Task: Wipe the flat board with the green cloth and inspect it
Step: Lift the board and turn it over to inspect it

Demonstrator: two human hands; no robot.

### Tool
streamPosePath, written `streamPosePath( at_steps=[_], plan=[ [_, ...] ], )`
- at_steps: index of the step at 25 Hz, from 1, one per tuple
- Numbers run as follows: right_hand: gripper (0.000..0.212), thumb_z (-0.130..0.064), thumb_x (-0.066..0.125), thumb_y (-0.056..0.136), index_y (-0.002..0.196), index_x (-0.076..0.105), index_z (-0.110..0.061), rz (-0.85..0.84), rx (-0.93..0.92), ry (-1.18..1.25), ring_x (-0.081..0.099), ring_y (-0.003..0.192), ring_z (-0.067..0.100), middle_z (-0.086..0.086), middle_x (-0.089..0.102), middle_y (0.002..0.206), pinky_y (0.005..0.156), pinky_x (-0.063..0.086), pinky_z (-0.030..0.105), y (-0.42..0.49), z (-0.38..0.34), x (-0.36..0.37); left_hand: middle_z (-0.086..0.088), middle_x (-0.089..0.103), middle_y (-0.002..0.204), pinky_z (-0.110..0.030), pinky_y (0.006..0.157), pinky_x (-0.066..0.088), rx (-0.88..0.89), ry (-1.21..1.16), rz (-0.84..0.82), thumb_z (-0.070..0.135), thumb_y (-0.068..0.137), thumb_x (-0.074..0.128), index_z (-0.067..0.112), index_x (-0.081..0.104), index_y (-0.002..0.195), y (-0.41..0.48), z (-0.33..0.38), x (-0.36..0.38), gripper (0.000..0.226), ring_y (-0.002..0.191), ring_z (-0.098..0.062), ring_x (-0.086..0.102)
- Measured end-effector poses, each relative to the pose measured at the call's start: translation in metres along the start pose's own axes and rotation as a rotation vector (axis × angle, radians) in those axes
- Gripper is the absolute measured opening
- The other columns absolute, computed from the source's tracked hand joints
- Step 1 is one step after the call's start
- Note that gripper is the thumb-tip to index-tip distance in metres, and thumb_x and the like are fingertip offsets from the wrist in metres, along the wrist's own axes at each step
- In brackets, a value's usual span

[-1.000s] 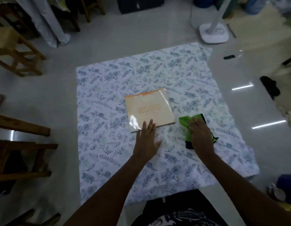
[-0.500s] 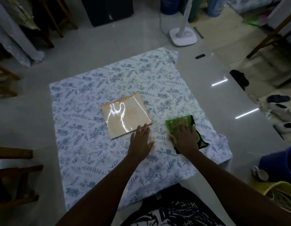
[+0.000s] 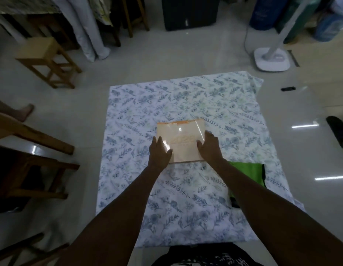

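Note:
The flat board (image 3: 181, 134), pale orange and glossy with an orange top strip, lies flat on the floral sheet (image 3: 128, 116). My left hand (image 3: 159, 150) rests palm down on its near left corner, fingers spread along the left edge. My right hand (image 3: 210, 147) lies over its right edge, with the thumb on the board's surface. Neither hand has lifted the board. The green cloth (image 3: 249, 173) lies loose on the sheet to the near right, partly hidden under my right forearm, and no hand touches it.
Wooden stools (image 3: 45, 60) and chair frames (image 3: 28, 150) stand left of the sheet. A white fan base (image 3: 272, 59) stands at the far right, with a small black item (image 3: 287, 88) on the tiles near it. A dark shoe (image 3: 338, 129) lies at the right edge.
My right hand left the green cloth and moved onto the board's right edge. My left hand slid forward onto the board's near left corner. The view shifted.

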State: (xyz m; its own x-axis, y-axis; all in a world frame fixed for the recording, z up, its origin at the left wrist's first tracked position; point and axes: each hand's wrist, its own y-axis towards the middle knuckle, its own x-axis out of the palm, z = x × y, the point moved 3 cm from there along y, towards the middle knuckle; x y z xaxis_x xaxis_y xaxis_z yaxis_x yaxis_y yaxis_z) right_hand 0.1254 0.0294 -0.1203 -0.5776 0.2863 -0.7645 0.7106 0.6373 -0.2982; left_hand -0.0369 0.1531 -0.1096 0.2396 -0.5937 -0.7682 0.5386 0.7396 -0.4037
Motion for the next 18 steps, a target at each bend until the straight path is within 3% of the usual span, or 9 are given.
streamPosePath(
  at_steps=[4, 6, 7, 9, 11, 12, 13, 15, 18],
  plan=[
    [0.055, -0.031, 0.055, 0.092, 0.133, 0.046, 0.005, 0.022, 0.180, 0.146, 0.055, 0.114, 0.039, 0.027, 0.055, 0.126, 0.096, 0.047, 0.047, 0.026, -0.008, -0.001, -0.021, 0.046, 0.143, -0.051, 0.106, 0.040, -0.155, -0.192, -0.010, 0.033, 0.089, 0.060, 0.004, 0.037, 0.140, 0.023, -0.015, -0.005, 0.063, 0.129, -0.037, 0.046],
    [0.042, -0.029, 0.054, 0.090, 0.117, 0.058, 0.003, 0.037, 0.207, 0.204, 0.061, 0.094, 0.031, 0.024, 0.063, 0.109, 0.078, 0.052, 0.036, 0.038, -0.003, 0.000, -0.021, 0.058, 0.128, -0.046, 0.095, 0.050, -0.182, -0.310, 0.053, 0.028, 0.090, 0.059, 0.001, 0.045, 0.130, 0.023, -0.014, -0.010, 0.050, 0.115, -0.035, 0.057],
    [0.028, -0.026, 0.054, 0.090, 0.098, 0.061, -0.001, 0.041, 0.221, 0.232, 0.057, 0.083, 0.025, 0.019, 0.063, 0.094, 0.065, 0.048, 0.027, 0.038, -0.003, -0.003, -0.022, 0.062, 0.120, -0.043, 0.087, 0.051, -0.186, -0.347, 0.090, 0.025, 0.091, 0.058, -0.001, 0.049, 0.124, 0.022, -0.013, -0.013, 0.043, 0.107, -0.035, 0.061],
    [0.020, -0.018, 0.052, 0.090, 0.071, 0.051, -0.011, 0.043, 0.217, 0.316, 0.049, 0.073, 0.021, 0.004, 0.052, 0.069, 0.051, 0.034, 0.022, 0.037, -0.007, -0.010, -0.025, 0.063, 0.101, -0.037, 0.073, 0.049, -0.189, -0.389, 0.156, 0.020, 0.092, 0.056, -0.004, 0.055, 0.109, 0.021, -0.010, -0.016, 0.030, 0.093, -0.039, 0.061],
    [0.015, -0.016, 0.050, 0.091, 0.081, 0.058, -0.007, 0.043, 0.236, 0.398, 0.051, 0.077, 0.023, 0.001, 0.052, 0.072, 0.056, 0.036, 0.026, 0.037, -0.008, -0.014, -0.017, 0.055, 0.079, -0.030, 0.061, 0.039, -0.186, -0.427, 0.177, 0.019, 0.092, 0.053, 0.002, 0.056, 0.091, 0.017, -0.007, -0.018, 0.017, 0.077, -0.034, 0.054],
    [0.017, -0.015, 0.050, 0.091, 0.090, 0.062, -0.003, 0.052, 0.249, 0.422, 0.052, 0.080, 0.024, 0.002, 0.053, 0.079, 0.062, 0.037, 0.027, 0.036, -0.007, -0.014, -0.010, 0.052, 0.076, -0.028, 0.059, 0.036, -0.188, -0.445, 0.173, 0.019, 0.093, 0.051, 0.005, 0.057, 0.088, 0.015, -0.006, -0.019, 0.016, 0.075, -0.027, 0.051],
    [0.017, -0.015, 0.049, 0.091, 0.087, 0.062, -0.004, 0.054, 0.257, 0.434, 0.052, 0.078, 0.024, 0.002, 0.052, 0.078, 0.064, 0.037, 0.028, 0.034, -0.007, -0.015, -0.004, 0.052, 0.075, -0.027, 0.058, 0.036, -0.186, -0.461, 0.174, 0.020, 0.094, 0.050, 0.007, 0.058, 0.086, 0.014, -0.005, -0.021, 0.017, 0.075, -0.023, 0.050],
    [0.028, -0.012, 0.048, 0.089, 0.061, 0.046, -0.015, 0.070, 0.259, 0.444, 0.044, 0.062, 0.021, -0.001, 0.044, 0.061, 0.059, 0.032, 0.030, 0.033, -0.008, -0.018, -0.001, 0.052, 0.071, -0.028, 0.059, 0.038, -0.191, -0.486, 0.194, 0.024, 0.096, 0.049, 0.011, 0.055, 0.077, 0.013, -0.004, -0.025, 0.024, 0.073, -0.022, 0.051],
    [0.042, -0.013, 0.052, 0.091, 0.053, 0.037, -0.019, 0.137, 0.260, 0.465, 0.036, 0.049, 0.013, -0.003, 0.038, 0.052, 0.049, 0.029, 0.027, 0.029, -0.015, -0.032, 0.000, 0.048, 0.066, -0.029, 0.061, 0.038, -0.231, -0.534, 0.243, 0.034, 0.096, 0.049, 0.013, 0.048, 0.075, 0.009, 0.001, -0.035, 0.031, 0.062, -0.017, 0.047]
  ],
)
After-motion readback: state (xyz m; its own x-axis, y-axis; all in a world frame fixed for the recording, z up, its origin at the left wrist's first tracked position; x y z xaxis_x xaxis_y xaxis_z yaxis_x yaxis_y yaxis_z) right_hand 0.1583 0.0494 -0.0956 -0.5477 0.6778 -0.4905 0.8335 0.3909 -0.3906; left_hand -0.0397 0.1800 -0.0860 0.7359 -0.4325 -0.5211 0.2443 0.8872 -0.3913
